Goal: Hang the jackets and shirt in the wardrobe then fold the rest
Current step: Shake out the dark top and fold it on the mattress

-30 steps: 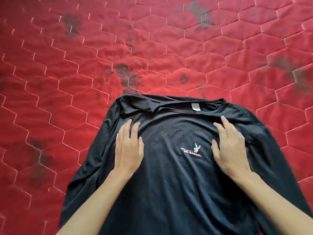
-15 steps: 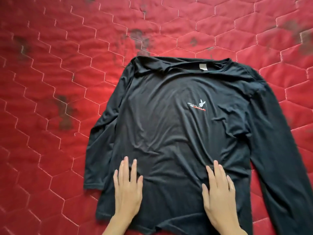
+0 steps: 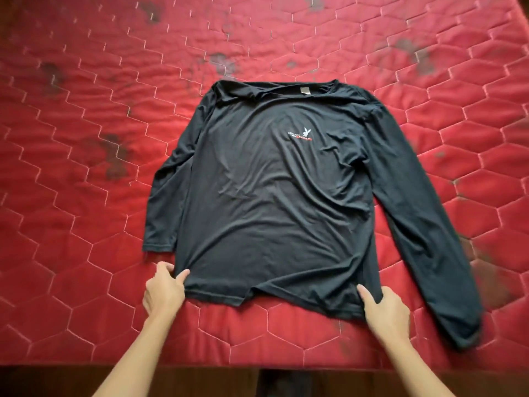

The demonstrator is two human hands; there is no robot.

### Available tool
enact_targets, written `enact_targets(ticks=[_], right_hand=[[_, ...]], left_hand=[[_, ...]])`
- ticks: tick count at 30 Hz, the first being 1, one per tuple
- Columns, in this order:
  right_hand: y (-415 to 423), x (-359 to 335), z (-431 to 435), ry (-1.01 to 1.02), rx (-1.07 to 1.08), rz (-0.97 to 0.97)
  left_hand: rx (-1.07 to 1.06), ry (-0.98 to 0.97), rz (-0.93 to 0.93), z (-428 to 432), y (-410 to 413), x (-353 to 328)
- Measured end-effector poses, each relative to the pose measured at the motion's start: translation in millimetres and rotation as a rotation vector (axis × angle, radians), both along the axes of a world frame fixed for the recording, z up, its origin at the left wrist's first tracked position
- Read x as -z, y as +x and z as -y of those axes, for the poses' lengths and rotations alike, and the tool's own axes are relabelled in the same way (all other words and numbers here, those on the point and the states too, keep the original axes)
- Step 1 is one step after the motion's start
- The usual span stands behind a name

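Bedroom: red quilted mattress (image 3: 86, 138).

Chest of black top (image 3: 257, 196): white rabbit logo (image 3: 307, 130) w/ small lettering, too blurred to read.

Both forearms (image 3: 137, 356) off the bottom edge

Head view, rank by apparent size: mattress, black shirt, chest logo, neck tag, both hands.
1. red mattress
2. black shirt
3. left hand and right hand: look alike, not ranked against each other
4. chest logo
5. neck tag
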State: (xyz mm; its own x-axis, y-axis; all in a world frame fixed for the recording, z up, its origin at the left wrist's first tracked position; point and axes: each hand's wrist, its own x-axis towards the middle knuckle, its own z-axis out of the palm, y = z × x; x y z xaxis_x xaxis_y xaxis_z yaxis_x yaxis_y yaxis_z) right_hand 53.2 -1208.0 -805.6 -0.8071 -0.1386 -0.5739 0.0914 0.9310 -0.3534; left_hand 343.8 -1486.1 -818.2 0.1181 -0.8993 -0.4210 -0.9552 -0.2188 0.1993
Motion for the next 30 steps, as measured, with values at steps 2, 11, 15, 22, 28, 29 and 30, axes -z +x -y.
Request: enact_targets(ticks=[2, 11, 15, 22, 28, 29, 30], right_hand=[[2, 1, -14, -0.048, 0.019, -0.039], [17, -17, -96, -0.089, 0.100, -0.076], [41, -21, -130, -0.043, 0.114, -0.012], [52, -19, -144, 0.007, 0.120, 0.059], [37, -18, -156, 0.096, 0.275, 0.095], [36, -18, -161, 0.111, 0.300, 0.102], [34, -17, -166, 0.127, 0.327, 0.105]], left_hand=[[0.009, 0.048, 0.049, 3, 6, -5], [-0.076, 0.115, -0.243, -61, 58, -35], [-0.080, 0.181, -0.150, -97, 89, -33], [-0.081, 0.175, 0.131, -131, 88, -30], [0.255, -0.036, 0.000, -152, 9, -39], [0.332, -0.025, -0.032, -157, -4, -37], [0.407, -0.012, -0.071, -163, -17, -36]])
